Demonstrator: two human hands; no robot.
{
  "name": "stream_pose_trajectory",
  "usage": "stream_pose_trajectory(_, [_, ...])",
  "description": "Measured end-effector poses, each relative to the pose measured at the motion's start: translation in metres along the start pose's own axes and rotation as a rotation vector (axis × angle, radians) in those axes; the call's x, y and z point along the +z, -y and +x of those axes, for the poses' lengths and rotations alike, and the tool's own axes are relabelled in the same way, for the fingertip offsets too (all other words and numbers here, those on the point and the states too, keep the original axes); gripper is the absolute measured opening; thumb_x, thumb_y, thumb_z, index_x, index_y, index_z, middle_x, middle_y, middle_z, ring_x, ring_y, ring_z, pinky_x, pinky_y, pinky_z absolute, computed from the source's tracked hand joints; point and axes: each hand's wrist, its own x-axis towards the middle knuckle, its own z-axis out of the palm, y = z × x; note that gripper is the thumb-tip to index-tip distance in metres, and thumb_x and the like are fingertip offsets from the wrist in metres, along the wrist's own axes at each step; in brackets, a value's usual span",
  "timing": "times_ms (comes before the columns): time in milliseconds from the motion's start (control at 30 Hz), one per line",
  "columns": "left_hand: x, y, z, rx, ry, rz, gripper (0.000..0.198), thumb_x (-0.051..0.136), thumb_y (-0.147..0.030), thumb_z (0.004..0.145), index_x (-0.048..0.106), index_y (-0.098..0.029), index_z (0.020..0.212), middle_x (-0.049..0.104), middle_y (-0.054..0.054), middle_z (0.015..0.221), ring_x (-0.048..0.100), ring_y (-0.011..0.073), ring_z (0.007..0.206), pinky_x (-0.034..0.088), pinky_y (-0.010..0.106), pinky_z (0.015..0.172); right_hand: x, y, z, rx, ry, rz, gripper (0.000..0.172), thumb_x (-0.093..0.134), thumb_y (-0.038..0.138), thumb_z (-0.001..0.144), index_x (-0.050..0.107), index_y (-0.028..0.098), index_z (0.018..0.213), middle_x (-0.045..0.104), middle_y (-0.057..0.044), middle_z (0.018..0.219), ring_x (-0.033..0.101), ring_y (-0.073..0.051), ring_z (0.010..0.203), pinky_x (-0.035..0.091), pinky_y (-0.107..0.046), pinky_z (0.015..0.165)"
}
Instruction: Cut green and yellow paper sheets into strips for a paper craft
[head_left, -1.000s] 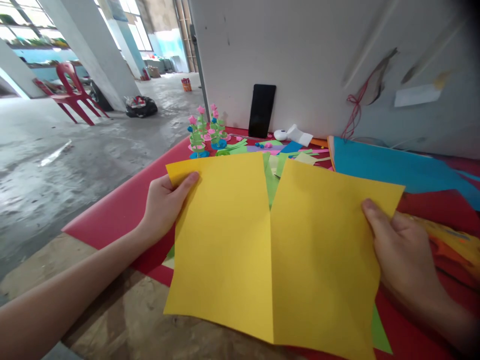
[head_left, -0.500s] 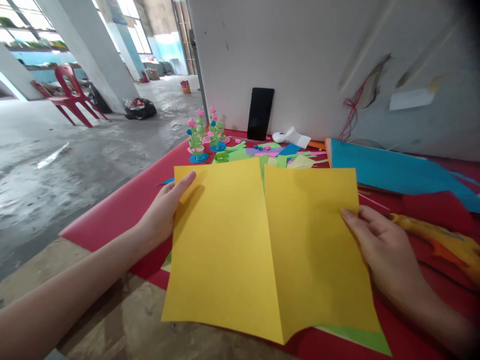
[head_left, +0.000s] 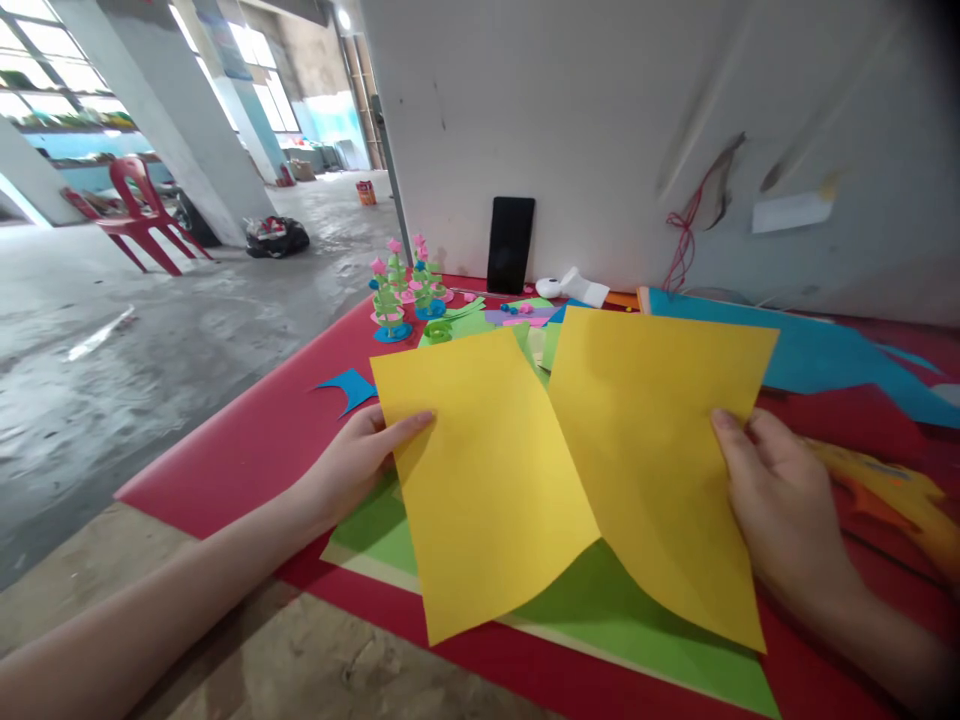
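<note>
- Wood top (head_left: 315,670): nearest, bare, just in front of the green sheet.
- Green sheet (head_left: 600,620): it lies flat on the red cover (head_left: 247,440). All places below are told from this sheet.
- Left hand (head_left: 360,465): at the left edge of the green sheet. Its thumb lies on top of the left sheet and presses the edge. The other fingers are under the paper, so the sheet is pinched.
- Left sheet (head_left: 487,480): yellow, held above the green sheet, with its lower corner hanging down.
- Right hand (head_left: 780,500): over the right side of the green sheet. The thumb is on top of the right sheet and the fingers are behind it, closed on its edge.
- Right sheet (head_left: 645,440): yellow, above the green sheet. It touches the left sheet in the middle. I cannot tell if they are joined.
- Blue scrap (head_left: 341,388): left of the green sheet, on the cover.
- Blue sheet (head_left: 832,360): behind the green sheet, to the right.
- Paper flowers (head_left: 401,290): behind the green sheet, to the left, upright.
- Phone (head_left: 511,243): farthest behind the green sheet, leaning on the white board (head_left: 600,120).
</note>
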Motion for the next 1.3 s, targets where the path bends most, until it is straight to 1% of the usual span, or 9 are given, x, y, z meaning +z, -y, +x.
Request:
stream_pose_trajectory(233, [-0.001, -0.007, -0.003, 0.027, -0.286, 0.119, 0.034, 0.061, -0.04, 0.069, 0.06, -0.021, 0.097, 0.069, 0.004, 0.084, 0.066, 0.0209, 0.067, 0.054, 0.027, 0.053, 0.003, 0.008, -0.007, 0.322, 0.288, 0.312, 0.032, 0.061, 0.044, 0.066, 0.057, 0.029, 0.095, 0.069, 0.0, 0.079, 0.064, -0.021, 0.057, 0.052, -0.029, 0.044])
stream_pose_trajectory(367, [-0.004, -0.012, -0.001, 0.029, -0.304, 0.196, 0.033, 0.063, -0.041, 0.066, 0.061, -0.019, 0.09, 0.069, 0.006, 0.078, 0.066, 0.0204, 0.063, 0.053, 0.025, 0.049, 0.005, 0.01, -0.007, 0.34, 0.386, 0.349, 0.043, 0.071, 0.035, 0.057, 0.053, 0.029, 0.097, 0.069, 0.001, 0.085, 0.066, -0.024, 0.063, 0.055, -0.032, 0.048])
stream_pose_trajectory(433, [-0.005, -0.016, -0.001, -0.016, -0.238, 0.19, 0.032, 0.065, -0.038, 0.065, 0.061, -0.018, 0.09, 0.069, 0.006, 0.081, 0.066, 0.0203, 0.063, 0.054, 0.026, 0.051, 0.005, 0.01, -0.006, 0.346, 0.41, 0.341, 0.045, 0.072, 0.034, 0.056, 0.053, 0.029, 0.096, 0.069, 0.002, 0.086, 0.066, -0.024, 0.064, 0.056, -0.032, 0.047])
stream_pose_trajectory(567, [-0.007, -0.023, -0.002, -0.156, 0.022, 0.118, 0.034, 0.071, -0.024, 0.06, 0.062, -0.018, 0.091, 0.069, 0.009, 0.087, 0.066, 0.0233, 0.071, 0.055, 0.03, 0.062, 0.001, 0.009, -0.003, 0.302, 0.32, 0.248, 0.037, 0.071, 0.037, 0.056, 0.059, 0.027, 0.089, 0.07, 0.002, 0.08, 0.066, -0.02, 0.059, 0.053, -0.024, 0.043])
stream_pose_trajectory(667, [-0.009, -0.02, -0.001, -0.147, 0.085, 0.084, 0.032, 0.071, -0.02, 0.059, 0.063, -0.017, 0.09, 0.067, 0.009, 0.094, 0.065, 0.0244, 0.08, 0.054, 0.032, 0.071, 0.0, 0.006, -0.001, 0.288, 0.229, 0.201, 0.032, 0.071, 0.039, 0.056, 0.063, 0.026, 0.084, 0.07, 0.001, 0.077, 0.065, -0.018, 0.058, 0.051, -0.02, 0.041])
stream_pose_trajectory(833, [-0.013, -0.006, 0.007, -0.012, -0.06, 0.053, 0.026, 0.065, -0.029, 0.067, 0.064, -0.019, 0.091, 0.067, 0.007, 0.093, 0.065, 0.022, 0.079, 0.054, 0.031, 0.073, 0.002, 0.003, -0.001, 0.321, 0.222, 0.253, 0.029, 0.068, 0.041, 0.059, 0.063, 0.028, 0.085, 0.07, 0.002, 0.08, 0.065, -0.019, 0.063, 0.052, -0.022, 0.045])
stream_pose_trajectory(1067, [-0.009, -0.009, 0.003, 0.073, -0.362, 0.243, 0.026, 0.065, -0.042, 0.063, 0.064, -0.019, 0.074, 0.069, 0.002, 0.071, 0.064, 0.0193, 0.057, 0.053, 0.026, 0.049, 0.003, 0.009, -0.005, 0.304, 0.236, 0.22, 0.027, 0.066, 0.043, 0.061, 0.063, 0.029, 0.084, 0.07, 0.002, 0.074, 0.064, -0.019, 0.056, 0.049, -0.022, 0.038])
stream_pose_trajectory(1167, [-0.008, -0.009, -0.001, 0.088, -0.41, 0.274, 0.029, 0.063, -0.047, 0.063, 0.063, -0.019, 0.07, 0.068, 0.002, 0.064, 0.063, 0.0195, 0.055, 0.05, 0.025, 0.043, 0.003, 0.01, -0.006, 0.31, 0.242, 0.246, 0.027, 0.064, 0.044, 0.063, 0.063, 0.028, 0.085, 0.07, 0.001, 0.075, 0.063, -0.019, 0.052, 0.049, -0.024, 0.037])
stream_pose_trajectory(1300, [-0.007, -0.006, -0.003, 0.133, -0.428, 0.274, 0.029, 0.062, -0.048, 0.064, 0.062, -0.02, 0.071, 0.067, 0.001, 0.064, 0.063, 0.0179, 0.054, 0.05, 0.023, 0.044, 0.003, 0.01, -0.008, 0.294, 0.213, 0.255, 0.028, 0.061, 0.046, 0.066, 0.062, 0.029, 0.088, 0.069, 0.001, 0.081, 0.062, -0.019, 0.052, 0.046, -0.025, 0.032])
